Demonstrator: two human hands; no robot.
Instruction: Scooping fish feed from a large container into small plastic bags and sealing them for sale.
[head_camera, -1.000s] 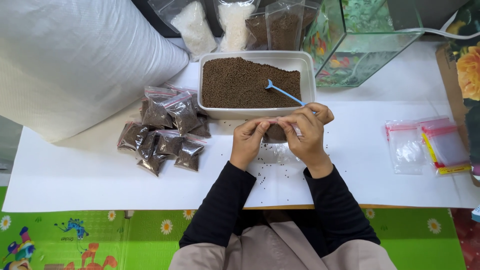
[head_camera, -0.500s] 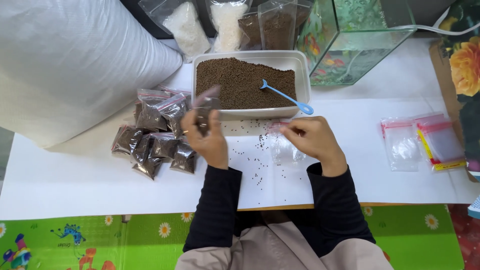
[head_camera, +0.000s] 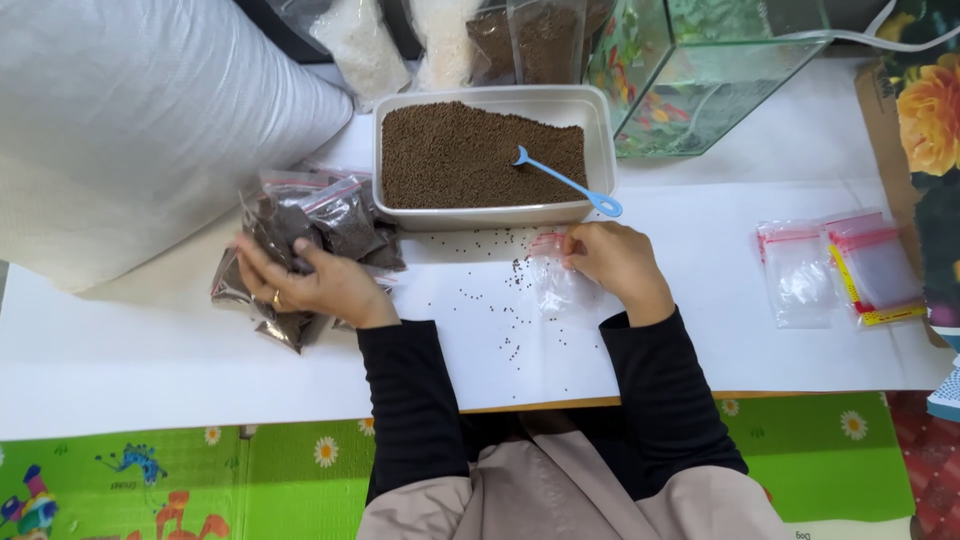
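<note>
The white tabletop (head_camera: 700, 340) carries everything. Far to the left of the left hand lies a big white sack (head_camera: 130, 120). Beyond both hands stands a white tray (head_camera: 490, 213) full of brown pellets (head_camera: 460, 155), with a blue scoop (head_camera: 565, 182) lying in it. Behind the tray, to the right, is a glass tank (head_camera: 700, 70). Well to the right of the right hand lie empty zip bags (head_camera: 840, 265).

The left hand (head_camera: 310, 280) rests on a pile of filled bags (head_camera: 320, 230), and its grip closes on one filled bag (head_camera: 275, 225) at the top. The right hand (head_camera: 615, 265) pinches the top of a small clear bag (head_camera: 552, 280), which lies flat on the tabletop just beside it. Between the hands, loose pellets (head_camera: 490, 310) are scattered on the tabletop.
</note>
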